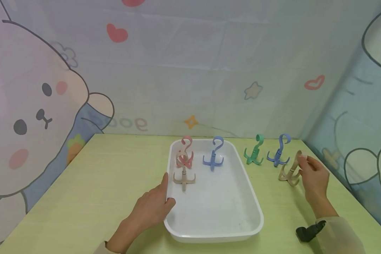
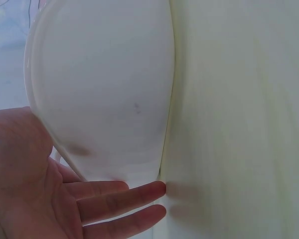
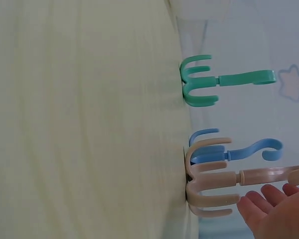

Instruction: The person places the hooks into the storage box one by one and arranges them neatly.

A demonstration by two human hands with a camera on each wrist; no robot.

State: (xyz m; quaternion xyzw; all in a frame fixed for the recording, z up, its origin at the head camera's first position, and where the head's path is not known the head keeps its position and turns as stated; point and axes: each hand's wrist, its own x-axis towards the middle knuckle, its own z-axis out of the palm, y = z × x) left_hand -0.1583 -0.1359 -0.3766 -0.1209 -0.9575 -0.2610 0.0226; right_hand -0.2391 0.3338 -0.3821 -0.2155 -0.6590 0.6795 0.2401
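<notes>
My right hand point(image 1: 315, 177) pinches the curved top of a beige multi-prong hook point(image 1: 291, 173), whose base is at the table surface in the right wrist view. A green hook point(image 1: 254, 152) and a blue hook point(image 1: 278, 153) stand upright just behind it. My left hand point(image 1: 150, 206) rests against the left side of a white tray point(image 1: 222, 208), its thumb over the rim and fingers extended along the outer wall. Inside the tray stand a pink hook point(image 1: 186, 154), another blue hook point(image 1: 213, 156) and another beige hook point(image 1: 184, 175).
The tray sits on a pale yellow-green table point(image 1: 92, 190), with table surface on both its sides. A cartoon-printed cloth point(image 1: 190, 70) hangs behind and along the sides. A black device point(image 1: 309, 231) is at the right sleeve.
</notes>
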